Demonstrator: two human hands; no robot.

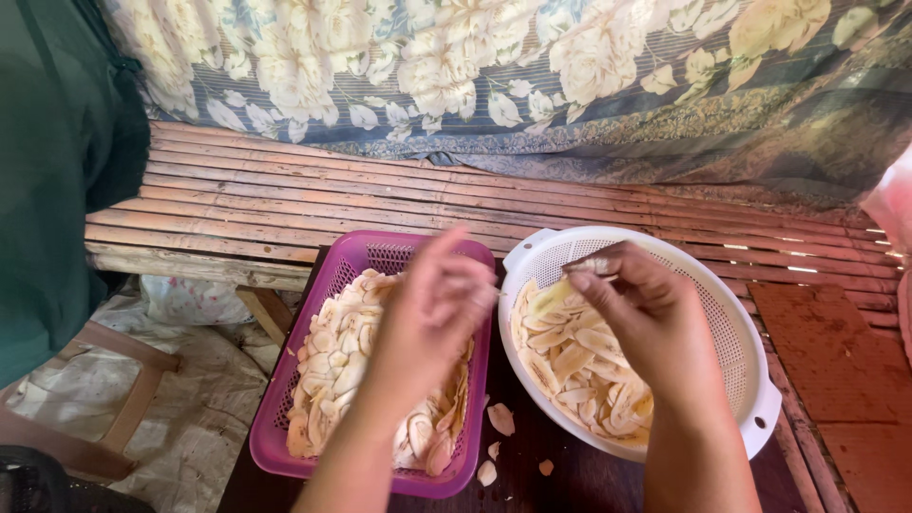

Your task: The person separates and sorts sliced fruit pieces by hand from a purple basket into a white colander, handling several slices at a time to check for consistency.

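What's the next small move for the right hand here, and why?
Probably lower the right hand and drop its pale slice into the white colander, or pass it to the left hand. The slice is pinched just above the colander's heap, while the left hand is blurred over the purple basket, also full of slices. Which container it belongs in I cannot tell.

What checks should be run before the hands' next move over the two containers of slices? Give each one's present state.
1. Right hand pinches a pale slice: ok.
2. Left hand sharp enough to judge its grip: cannot tell, blurred.
3. White colander rests fully on the dark table: not ok, rim overhangs.
4. Purple basket has room: ok.
5. No slices spilled: not ok, loose slices lie between the containers.
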